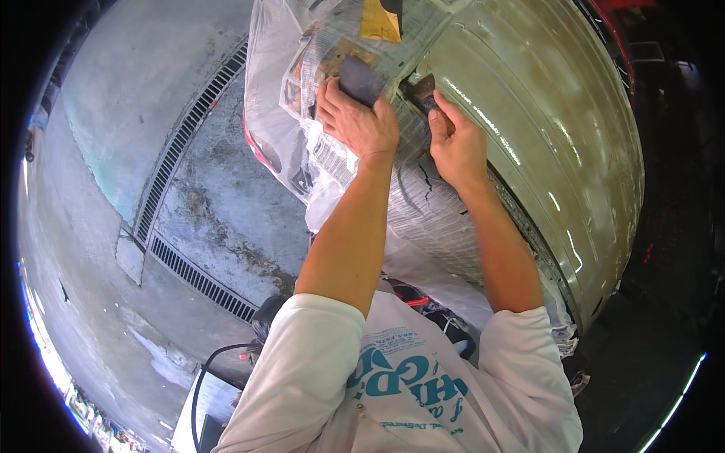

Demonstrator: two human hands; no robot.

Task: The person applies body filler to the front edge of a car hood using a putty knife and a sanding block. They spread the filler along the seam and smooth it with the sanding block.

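Observation:
My left hand (359,124) is closed around a dark grey flat piece (360,81) that looks like sandpaper, over the newspaper masking (411,177). My right hand (459,143) pinches a small dark brown piece (423,90), perhaps folded sandpaper, between thumb and forefinger. It meets the edge of a glossy olive-beige car panel (521,98), where a dark gap runs along the panel. Under my left hand, a brownish patch (349,54) shows among the paper. How firmly either piece presses on the surface cannot be seen.
A yellow and black sheet (381,21) lies on the masking farther off. Clear plastic film (276,83) drapes over the car's left side. A floor drain grate (185,124) crosses the concrete floor. Low on the left, a black cable (198,400) loops past a whitish box (215,396).

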